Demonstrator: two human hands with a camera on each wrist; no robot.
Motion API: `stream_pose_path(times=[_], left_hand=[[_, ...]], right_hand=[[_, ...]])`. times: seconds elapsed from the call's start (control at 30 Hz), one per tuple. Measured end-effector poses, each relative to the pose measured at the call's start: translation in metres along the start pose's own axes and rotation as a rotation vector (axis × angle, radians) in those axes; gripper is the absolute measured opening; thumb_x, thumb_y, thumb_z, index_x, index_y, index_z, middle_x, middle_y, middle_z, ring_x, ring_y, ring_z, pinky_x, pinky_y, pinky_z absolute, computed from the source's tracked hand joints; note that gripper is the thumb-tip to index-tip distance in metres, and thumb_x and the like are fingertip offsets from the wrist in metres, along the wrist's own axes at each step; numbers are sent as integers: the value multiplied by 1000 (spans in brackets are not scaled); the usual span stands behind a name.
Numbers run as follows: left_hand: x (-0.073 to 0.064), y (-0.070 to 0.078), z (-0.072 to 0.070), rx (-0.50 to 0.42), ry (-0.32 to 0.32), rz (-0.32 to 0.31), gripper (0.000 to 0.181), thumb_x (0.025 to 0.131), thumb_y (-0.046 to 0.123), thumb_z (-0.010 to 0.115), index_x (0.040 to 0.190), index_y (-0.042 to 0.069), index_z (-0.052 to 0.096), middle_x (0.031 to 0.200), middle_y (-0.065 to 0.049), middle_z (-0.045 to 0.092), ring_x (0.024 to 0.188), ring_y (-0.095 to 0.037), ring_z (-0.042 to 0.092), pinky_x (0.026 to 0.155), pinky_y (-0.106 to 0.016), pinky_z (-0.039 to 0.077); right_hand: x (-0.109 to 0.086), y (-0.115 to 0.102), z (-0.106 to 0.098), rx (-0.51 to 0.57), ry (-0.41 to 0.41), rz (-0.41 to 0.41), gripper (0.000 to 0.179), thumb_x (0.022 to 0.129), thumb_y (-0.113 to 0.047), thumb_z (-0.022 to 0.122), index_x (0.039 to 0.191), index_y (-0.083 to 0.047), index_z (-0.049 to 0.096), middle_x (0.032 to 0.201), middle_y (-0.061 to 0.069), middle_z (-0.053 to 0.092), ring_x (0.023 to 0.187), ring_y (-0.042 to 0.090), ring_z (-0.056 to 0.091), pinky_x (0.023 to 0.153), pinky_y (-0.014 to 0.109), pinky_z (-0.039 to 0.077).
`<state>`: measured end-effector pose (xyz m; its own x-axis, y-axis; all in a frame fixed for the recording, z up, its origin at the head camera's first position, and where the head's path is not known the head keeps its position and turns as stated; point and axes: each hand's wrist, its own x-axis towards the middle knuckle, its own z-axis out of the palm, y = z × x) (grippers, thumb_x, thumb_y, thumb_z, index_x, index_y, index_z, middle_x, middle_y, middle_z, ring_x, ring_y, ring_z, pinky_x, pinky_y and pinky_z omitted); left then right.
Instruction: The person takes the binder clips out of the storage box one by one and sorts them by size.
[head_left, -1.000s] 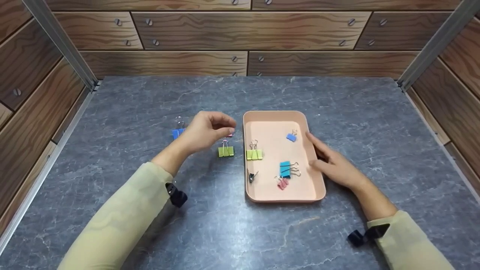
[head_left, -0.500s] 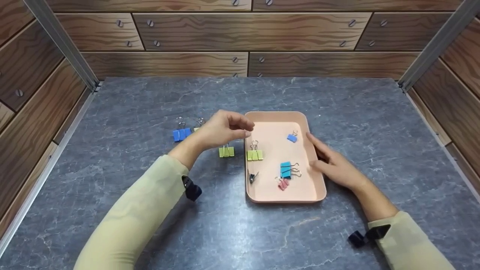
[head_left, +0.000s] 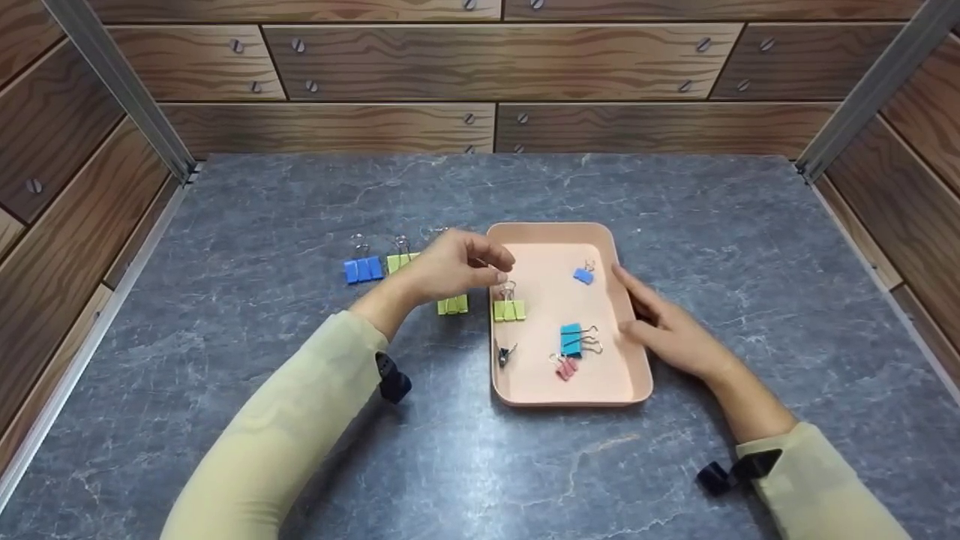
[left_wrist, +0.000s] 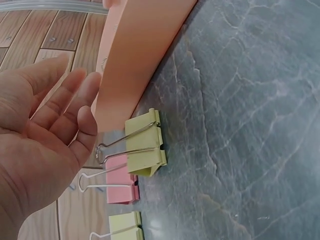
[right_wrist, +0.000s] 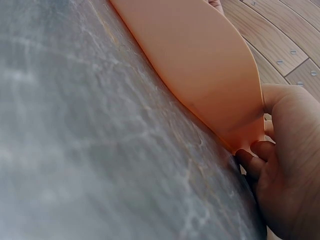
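My left hand [head_left: 461, 262] is over the left rim of the peach tray [head_left: 570, 401], fingers loosely bent, with a gap between thumb and fingertips. Just below its fingertips, a yellow-green binder clip [head_left: 510, 310] lies inside the tray by the left wall. In the left wrist view, another yellow-green binder clip [left_wrist: 142, 145] and a pink binder clip [left_wrist: 120, 182] stand on the table beside the tray; in the head view the hand hides the pink one. My right hand [head_left: 671, 334] holds the tray's right side, thumb over the rim, other fingers against the outer wall [right_wrist: 200, 65].
Also in the tray are a small blue clip [head_left: 583, 276], a teal clip [head_left: 571, 340], a small pink clip [head_left: 566, 367] and a dark clip [head_left: 504, 356]. Left of it, a blue clip [head_left: 364, 270] and a yellow clip [head_left: 401, 262] stand on the marbled table [head_left: 262, 225].
My left hand has moved right, from above the clips on the table to over the tray's left rim, uncovering the blue and yellow clips. My right hand and the tray have stayed put.
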<state>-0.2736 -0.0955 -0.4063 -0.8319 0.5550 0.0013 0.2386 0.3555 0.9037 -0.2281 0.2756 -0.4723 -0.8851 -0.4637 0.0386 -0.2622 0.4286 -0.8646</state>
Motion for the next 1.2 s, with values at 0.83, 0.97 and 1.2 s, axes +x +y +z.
stream_pose_path(times=[0.83,0.97,1.2], left_hand=[[13,1,12,253,-150,36,27,101,8,73,127,-1,75,125,-14,75,113,-22,69,101,-33,54],[14,2,11,299,-164,44,27,100,7,73,126,0,75,124,-14,75,113,-23,70,100,-33,54],[15,1,13,382,-161,59,25,100,5,72,123,2,77,119,-10,77,108,-21,70,98,-33,55]], right_hand=[[0,-1,-1,7,-7,5,78,104,-7,62,171,-20,22,174,17,20,157,36,24,114,9,25],[-1,-1,-1,6,-7,2,78,104,-7,62,171,-20,22,174,16,19,157,36,24,114,9,25],[-1,-1,0,10,-6,12,79,104,-7,62,171,-21,22,174,16,21,156,35,28,113,10,28]])
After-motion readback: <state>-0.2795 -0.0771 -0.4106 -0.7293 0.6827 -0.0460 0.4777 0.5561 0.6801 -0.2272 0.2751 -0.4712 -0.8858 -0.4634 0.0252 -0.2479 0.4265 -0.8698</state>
